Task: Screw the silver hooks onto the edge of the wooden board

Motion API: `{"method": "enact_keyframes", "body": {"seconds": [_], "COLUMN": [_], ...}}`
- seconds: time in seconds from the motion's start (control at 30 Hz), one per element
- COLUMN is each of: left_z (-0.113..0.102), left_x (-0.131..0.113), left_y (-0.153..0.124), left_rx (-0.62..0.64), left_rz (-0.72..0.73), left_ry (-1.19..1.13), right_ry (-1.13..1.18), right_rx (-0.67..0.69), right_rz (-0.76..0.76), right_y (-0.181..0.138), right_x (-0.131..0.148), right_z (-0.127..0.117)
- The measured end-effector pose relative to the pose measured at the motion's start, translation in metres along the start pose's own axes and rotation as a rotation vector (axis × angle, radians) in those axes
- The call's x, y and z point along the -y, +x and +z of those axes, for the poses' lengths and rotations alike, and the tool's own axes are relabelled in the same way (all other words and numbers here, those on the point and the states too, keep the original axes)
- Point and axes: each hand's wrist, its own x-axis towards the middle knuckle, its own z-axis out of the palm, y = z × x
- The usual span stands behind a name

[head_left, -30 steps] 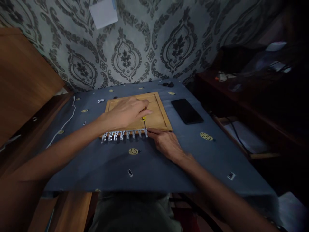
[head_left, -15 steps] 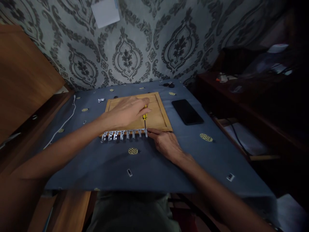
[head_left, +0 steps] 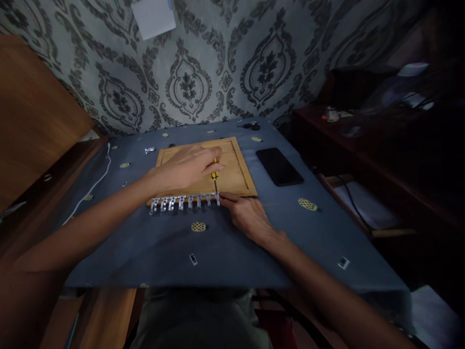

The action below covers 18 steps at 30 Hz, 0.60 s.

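Observation:
My left hand (head_left: 189, 167) is closed on a screwdriver (head_left: 214, 175) with a yellow and black handle, its shaft pointing down at the near edge of a framed wooden board (head_left: 232, 169). Along that edge runs a row of several silver metal hooks (head_left: 181, 202). At the right end of the row, the screwdriver tip meets the last metal hook (head_left: 217, 198). My right hand (head_left: 250, 218) grips this hook at the board's corner, fingertips pressed together; its thumb is hidden.
On the blue patterned tablecloth (head_left: 232, 257), a black phone (head_left: 279, 166) lies right of the board. A loose silver metal piece (head_left: 149, 150) sits beyond its left corner, and a small black object (head_left: 251, 126) lies at the back. A white cable (head_left: 92, 186) runs along the left.
The whole view has shifted slightly. Both hands keep their places on the screwdriver and the end hook, with no clear movement between them.

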Motion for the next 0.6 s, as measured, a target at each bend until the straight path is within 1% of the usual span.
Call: {"method": "enact_keyframes", "body": {"seconds": [0.2,0.47,0.6], "left_z": [-0.0023,-0.0026,0.0009], "left_x": [0.0035,0.0002,0.0014], "left_y": [0.0006,0.0009,0.0022], "left_rx": [0.056,-0.008,-0.055], "left_rz": [0.076,-0.025,-0.043], "left_ry": [-0.043,-0.081,-0.028], "right_ry": [0.008,0.001,0.019], "right_rx": [-0.025,-0.056,-0.065], "right_rz": [-0.020,-0.029,-0.039], "right_y": [-0.0006,0.0002,0.0001], "right_x": [-0.0005,-0.0029,-0.0040], "right_z": [0.0011,0.0052,0.0055]}}
